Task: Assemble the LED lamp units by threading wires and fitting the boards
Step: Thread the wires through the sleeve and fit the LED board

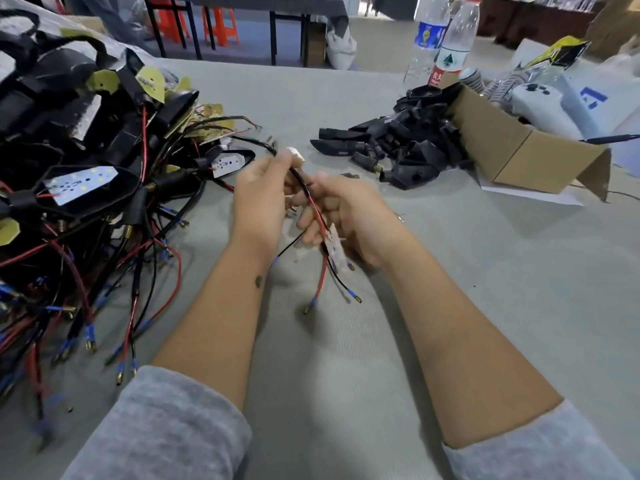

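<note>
Left hand (263,188): fingertips pinch upper end of wire harness (304,190) near small white piece at top. Harness long axis runs diagonally, upper left down to lower right, held above grey surface (467,289). Right hand (346,216): fingers curled round harness lower part, LED board (335,249) beside palm. Loose terminal ends hang toward person. Empty black housings (398,143) lie far right; judged right hand nearer.

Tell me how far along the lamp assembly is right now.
Done: a pile of assembled units with boards fitted and wires trailing lies at the left. In hand: the left hand and right hand both grip one red and black wire harness, with a small white board at the right hand. Left: many empty black housings beside the cardboard box.
</note>
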